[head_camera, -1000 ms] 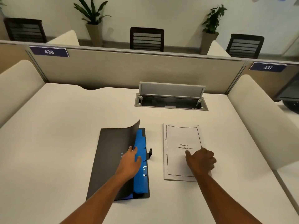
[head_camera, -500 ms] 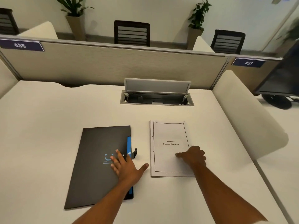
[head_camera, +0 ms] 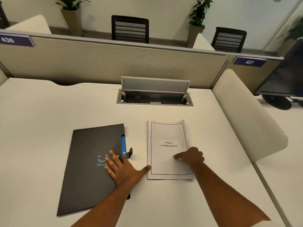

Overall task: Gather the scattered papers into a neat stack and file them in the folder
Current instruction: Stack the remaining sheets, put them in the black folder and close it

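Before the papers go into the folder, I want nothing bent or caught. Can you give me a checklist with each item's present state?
1. Papers squared into one stack: ok; the paper stack lies flat, edges roughly aligned, though its far right corner curls slightly.
2. Folder open to receive them: not ok; the black folder has its cover down, with the left hand pressing flat on it.
3. Clasp free: ok; the clasp tab stands unfastened at the folder's right edge.
4. Grip on the stack: not ok; the right hand only rests on top, fingers curled.
5. Room inside the folder: cannot tell; only a blue strip shows.
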Available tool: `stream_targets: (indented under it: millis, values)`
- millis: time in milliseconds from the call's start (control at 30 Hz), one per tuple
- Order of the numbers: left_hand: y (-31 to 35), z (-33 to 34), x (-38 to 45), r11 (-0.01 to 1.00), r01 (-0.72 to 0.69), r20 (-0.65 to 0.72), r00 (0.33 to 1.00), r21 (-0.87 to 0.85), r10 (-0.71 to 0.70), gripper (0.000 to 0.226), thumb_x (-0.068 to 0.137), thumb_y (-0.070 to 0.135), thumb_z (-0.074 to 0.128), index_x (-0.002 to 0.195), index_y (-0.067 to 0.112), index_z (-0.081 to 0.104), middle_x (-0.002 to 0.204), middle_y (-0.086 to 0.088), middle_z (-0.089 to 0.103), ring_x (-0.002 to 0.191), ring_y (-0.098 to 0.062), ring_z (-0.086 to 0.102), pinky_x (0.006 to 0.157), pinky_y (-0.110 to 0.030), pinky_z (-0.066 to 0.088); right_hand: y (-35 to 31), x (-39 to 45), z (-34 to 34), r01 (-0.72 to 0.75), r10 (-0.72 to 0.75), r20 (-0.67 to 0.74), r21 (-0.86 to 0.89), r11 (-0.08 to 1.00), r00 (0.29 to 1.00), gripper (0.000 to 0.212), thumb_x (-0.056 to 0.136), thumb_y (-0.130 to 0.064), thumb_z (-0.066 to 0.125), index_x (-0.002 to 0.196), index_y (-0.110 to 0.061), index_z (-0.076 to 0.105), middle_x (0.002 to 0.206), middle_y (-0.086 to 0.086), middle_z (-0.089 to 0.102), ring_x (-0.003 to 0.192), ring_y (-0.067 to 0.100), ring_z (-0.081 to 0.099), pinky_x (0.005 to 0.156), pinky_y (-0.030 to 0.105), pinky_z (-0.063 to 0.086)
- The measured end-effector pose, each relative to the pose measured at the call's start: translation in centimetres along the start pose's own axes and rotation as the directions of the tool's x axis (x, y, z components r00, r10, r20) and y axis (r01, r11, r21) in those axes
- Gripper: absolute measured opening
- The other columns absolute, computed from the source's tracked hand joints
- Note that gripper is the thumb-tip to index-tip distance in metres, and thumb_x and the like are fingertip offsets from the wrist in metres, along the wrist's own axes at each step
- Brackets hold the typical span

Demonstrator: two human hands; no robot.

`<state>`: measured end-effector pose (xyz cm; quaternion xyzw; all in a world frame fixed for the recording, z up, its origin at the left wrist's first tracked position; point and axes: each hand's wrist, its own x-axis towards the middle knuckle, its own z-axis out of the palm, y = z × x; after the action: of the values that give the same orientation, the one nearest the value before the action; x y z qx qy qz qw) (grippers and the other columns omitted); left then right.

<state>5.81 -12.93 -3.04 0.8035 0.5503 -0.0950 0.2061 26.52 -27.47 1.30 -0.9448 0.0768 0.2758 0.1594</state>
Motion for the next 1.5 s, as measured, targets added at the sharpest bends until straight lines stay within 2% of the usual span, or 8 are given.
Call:
stream_targets:
  millis: [133, 300, 467, 900, 1033, 1100, 1200, 1500]
  values:
    - [0.0, 0.0, -0.1, 1.0, 0.004, -0.013, 1.0, 0.02, -0.004, 0.157, 0.03, 0.107, 0.024, 0.154, 0.012, 0.011, 0.154, -0.017, -0.033, 0.141, -0.04, -0.03, 0.116, -0.057, -0.005, 0.7, 1.1, 0.1, 0.038, -0.045, 0.031, 0.205, 0.978, 0.999, 0.075, 0.058, -0.039, 0.095, 0.113, -0.002, 0.059, 0.116, 0.015, 0.063, 0.11, 0.033, 0.064, 0.077, 0.033, 0.051]
    - [0.0, -0.1, 0.0, 1.0, 0.011, -0.014, 1.0, 0.028, -0.01, 0.157, 0.029, 0.107, 0.024, 0.154, 0.013, 0.012, 0.155, -0.017, -0.032, 0.141, -0.04, -0.029, 0.116, -0.057, -0.005, 1.5, 2.2, -1.8, 0.048, -0.17, 0.193, 0.515, 0.856, 0.966, 0.013, 0.079, -0.006, 0.079, 0.084, -0.002, 0.067, 0.084, 0.015, 0.068, 0.07, 0.028, 0.066, 0.059, 0.026, 0.048]
    - [0.1, -0.2, -0.2, 0.999, -0.006, 0.002, 1.0, 0.033, 0.006, 0.154, 0.034, 0.107, 0.025, 0.155, 0.013, 0.009, 0.155, -0.017, -0.032, 0.141, -0.039, -0.03, 0.116, -0.057, -0.007, 2.0, 2.5, -2.0, 0.054, -0.258, 0.29, 0.563, 0.825, 0.922, 0.027, 0.086, 0.01, 0.068, 0.112, 0.004, 0.067, 0.112, 0.024, 0.072, 0.106, 0.042, 0.069, 0.097, 0.055, 0.055]
    - [-4.7, -6.4, 0.7, 0.849, -0.249, -0.198, 0.965, -0.467, 0.174, 0.072, 0.096, 0.056, 0.019, 0.151, 0.011, 0.029, 0.157, -0.006, 0.029, 0.145, -0.024, 0.028, 0.116, -0.041, 0.028, 3.3, 1.3, -0.4, 0.097, -0.397, 0.225, 0.757, 0.646, 0.89, 0.035, 0.086, 0.011, 0.069, 0.115, -0.009, 0.069, 0.098, 0.007, 0.08, 0.082, 0.025, 0.076, 0.067, 0.032, 0.06]
    - [-6.9, -8.3, 1.5, 0.774, -0.268, -0.247, 0.958, -0.574, 0.148, 0.042, 0.104, 0.022, 0.036, 0.145, 0.015, 0.042, 0.128, -0.009, 0.062, 0.094, -0.02, 0.066, 0.084, -0.033, 0.055, 2.0, -1.0, 0.3, 0.099, -0.489, 0.273, 0.788, 0.608, 0.829, 0.035, 0.086, 0.009, 0.07, 0.116, -0.009, 0.069, 0.105, 0.011, 0.079, 0.09, 0.028, 0.077, 0.072, 0.035, 0.063]
    - [-7.8, -8.7, 1.8, 0.75, -0.258, -0.232, 0.962, -0.609, 0.143, 0.043, 0.102, 0.008, 0.039, 0.143, 0.019, 0.045, 0.111, 0.002, 0.066, 0.065, -0.008, 0.059, 0.056, -0.015, 0.05, 1.0, -2.2, 0.7, 0.134, -0.528, 0.29, 0.769, 0.625, 0.798, 0.035, 0.086, 0.007, 0.071, 0.117, -0.009, 0.069, 0.109, 0.012, 0.078, 0.097, 0.033, 0.076, 0.083, 0.042, 0.062]
    - [-8.8, -9.2, 1.9, 0.739, -0.255, -0.209, 0.965, -0.624, 0.157, 0.046, 0.1, 0.003, 0.04, 0.141, 0.022, 0.048, 0.104, 0.021, 0.057, 0.069, 0.003, 0.058, 0.055, -0.004, 0.045, -0.5, -3.9, 1.0, 0.186, -0.577, 0.295, 0.753, 0.631, 0.762, 0.034, 0.087, 0.004, 0.072, 0.117, -0.012, 0.07, 0.108, 0.011, 0.078, 0.097, 0.034, 0.076, 0.082, 0.044, 0.062]
    - [-9.5, -10.0, 1.3, 0.678, -0.229, -0.15, 0.973, -0.699, 0.173, 0.042, 0.103, 0.012, 0.038, 0.142, 0.026, 0.047, 0.088, 0.037, 0.064, 0.068, 0.0, 0.049, 0.063, -0.02, 0.051, -3.6, -8.0, 2.3, 0.404, -0.66, 0.226, 0.637, 0.657, 0.716, 0.036, 0.087, 0.005, 0.067, 0.113, -0.02, 0.072, 0.102, 0.006, 0.079, 0.088, 0.028, 0.077, 0.076, 0.043, 0.064]
